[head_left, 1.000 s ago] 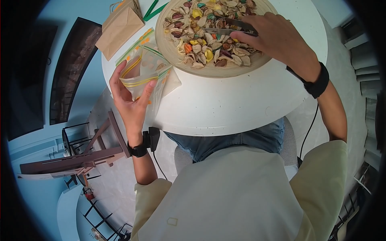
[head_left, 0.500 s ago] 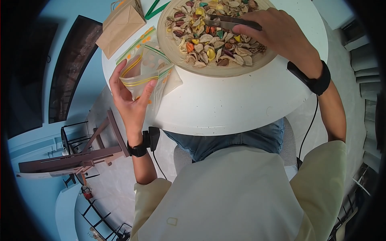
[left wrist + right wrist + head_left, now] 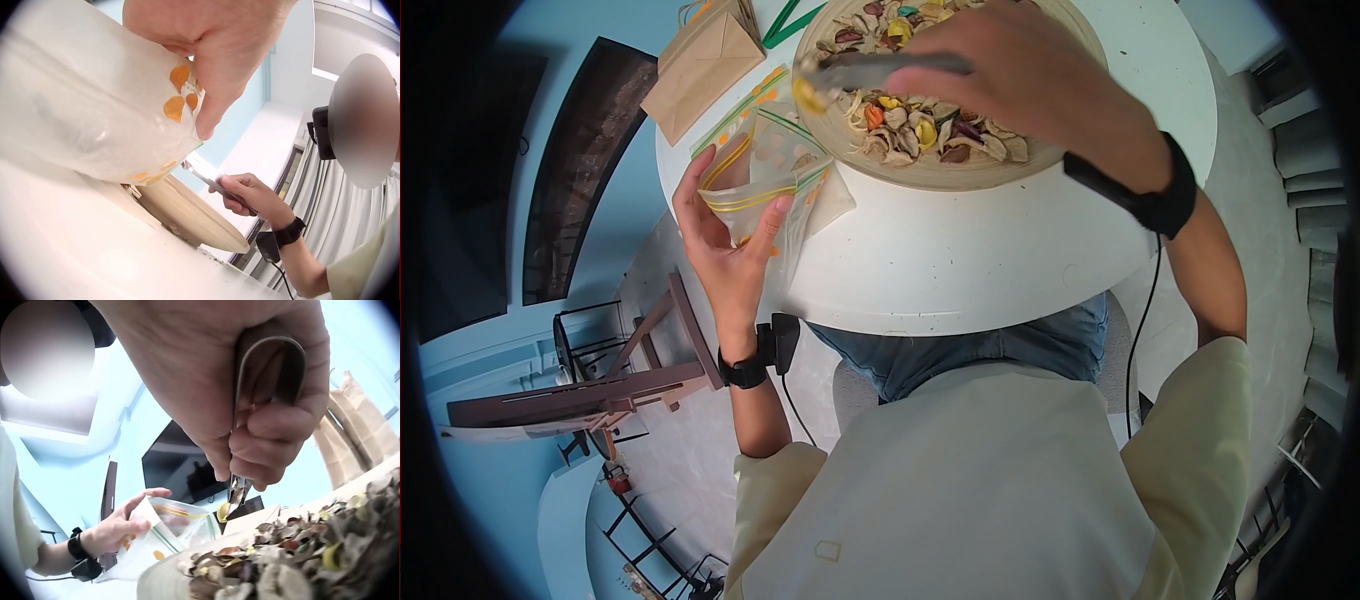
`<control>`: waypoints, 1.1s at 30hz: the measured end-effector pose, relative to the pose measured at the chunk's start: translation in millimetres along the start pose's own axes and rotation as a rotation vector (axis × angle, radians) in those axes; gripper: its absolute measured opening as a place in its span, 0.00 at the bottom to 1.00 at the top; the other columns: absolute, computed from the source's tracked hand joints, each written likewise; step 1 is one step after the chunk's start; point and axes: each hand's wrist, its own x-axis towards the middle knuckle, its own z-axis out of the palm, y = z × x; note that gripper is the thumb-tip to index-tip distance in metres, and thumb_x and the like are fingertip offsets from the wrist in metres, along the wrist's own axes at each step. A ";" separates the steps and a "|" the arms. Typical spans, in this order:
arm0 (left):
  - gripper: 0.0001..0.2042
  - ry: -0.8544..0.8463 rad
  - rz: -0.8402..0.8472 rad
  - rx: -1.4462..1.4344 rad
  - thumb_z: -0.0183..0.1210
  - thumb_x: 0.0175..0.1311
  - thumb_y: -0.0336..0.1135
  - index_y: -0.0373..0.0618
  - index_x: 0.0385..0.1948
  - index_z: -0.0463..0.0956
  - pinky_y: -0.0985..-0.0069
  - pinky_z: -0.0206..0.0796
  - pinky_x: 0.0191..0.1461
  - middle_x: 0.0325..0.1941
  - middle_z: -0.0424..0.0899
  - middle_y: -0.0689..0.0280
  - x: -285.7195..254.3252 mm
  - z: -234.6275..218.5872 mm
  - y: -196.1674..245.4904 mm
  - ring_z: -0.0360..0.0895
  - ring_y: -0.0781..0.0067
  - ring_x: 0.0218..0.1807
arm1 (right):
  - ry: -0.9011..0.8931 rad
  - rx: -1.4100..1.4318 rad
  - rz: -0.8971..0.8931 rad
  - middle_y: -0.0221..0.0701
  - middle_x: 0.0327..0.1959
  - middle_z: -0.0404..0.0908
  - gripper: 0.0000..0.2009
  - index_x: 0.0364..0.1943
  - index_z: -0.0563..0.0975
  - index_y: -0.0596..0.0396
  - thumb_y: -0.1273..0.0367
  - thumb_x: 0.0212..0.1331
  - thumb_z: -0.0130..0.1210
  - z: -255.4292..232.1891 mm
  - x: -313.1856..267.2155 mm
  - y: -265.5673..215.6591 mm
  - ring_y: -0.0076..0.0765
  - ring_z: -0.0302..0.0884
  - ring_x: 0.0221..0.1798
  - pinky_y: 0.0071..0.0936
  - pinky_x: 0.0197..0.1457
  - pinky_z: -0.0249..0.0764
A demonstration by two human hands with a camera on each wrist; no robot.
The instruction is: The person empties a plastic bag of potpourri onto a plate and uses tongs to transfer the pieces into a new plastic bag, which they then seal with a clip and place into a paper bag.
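My right hand grips metal tongs above the left part of a round tray of dried petals. A blurred yellow piece is at the tongs' tips, over the tray's left rim; in the right wrist view the tongs pinch pale and yellow bits. My left hand holds a clear zip bag with its mouth spread, thumb on one side and fingers on the other. How much lies inside the bag I cannot tell.
Brown paper bags stand at the table's back left, beside green strips. Another zip bag lies behind the held one. The white table's front edge is close to my lap.
My right hand has lifted the tongs from the petals and moved left toward the bag, with a yellow piece at the tips. The left hand has stayed almost still.
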 end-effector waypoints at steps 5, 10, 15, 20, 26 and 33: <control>0.39 0.031 -0.003 -0.024 0.72 0.48 0.25 0.41 0.63 0.59 0.65 0.62 0.69 0.65 0.65 0.54 -0.5 2.3 4.6 0.66 0.62 0.66 | -0.054 0.135 0.061 0.40 0.22 0.77 0.21 0.29 0.82 0.55 0.50 0.59 0.56 17.6 12.9 -29.9 0.49 0.77 0.27 0.42 0.36 0.71; 0.39 0.029 -0.016 -0.020 0.72 0.48 0.26 0.42 0.63 0.58 0.65 0.62 0.69 0.65 0.65 0.54 -2.6 -2.3 1.6 0.66 0.62 0.66 | -0.033 0.101 0.106 0.40 0.18 0.77 0.23 0.28 0.81 0.57 0.48 0.57 0.57 13.8 9.3 -25.0 0.49 0.77 0.25 0.39 0.31 0.72; 0.39 0.028 -0.009 -0.003 0.73 0.48 0.27 0.42 0.63 0.59 0.64 0.63 0.69 0.65 0.65 0.55 -4.9 -3.5 1.1 0.66 0.61 0.66 | -0.151 0.145 0.308 0.40 0.17 0.76 0.26 0.33 0.82 0.58 0.45 0.60 0.54 -29.4 -10.2 14.0 0.45 0.76 0.21 0.35 0.29 0.71; 0.38 0.011 -0.019 -0.016 0.73 0.48 0.27 0.43 0.63 0.60 0.65 0.64 0.69 0.65 0.65 0.55 -4.2 -2.4 1.5 0.66 0.62 0.66 | -0.255 -0.098 0.598 0.39 0.16 0.76 0.30 0.37 0.83 0.59 0.42 0.61 0.52 -32.8 -37.1 58.0 0.40 0.76 0.20 0.32 0.29 0.71; 0.38 0.008 -0.036 -0.020 0.73 0.48 0.27 0.42 0.63 0.60 0.65 0.64 0.69 0.65 0.65 0.55 -3.7 -1.2 4.0 0.66 0.62 0.66 | -0.364 -0.175 0.542 0.40 0.18 0.77 0.32 0.42 0.82 0.62 0.41 0.60 0.53 -36.1 -33.2 35.9 0.36 0.75 0.20 0.29 0.29 0.70; 0.38 0.014 -0.008 -0.005 0.72 0.48 0.26 0.42 0.63 0.60 0.65 0.64 0.69 0.65 0.65 0.56 -5.4 -2.8 -0.6 0.66 0.63 0.66 | -0.204 -0.087 0.530 0.40 0.20 0.77 0.27 0.36 0.82 0.59 0.45 0.60 0.54 -59.6 -57.1 -2.1 0.47 0.77 0.29 0.38 0.36 0.71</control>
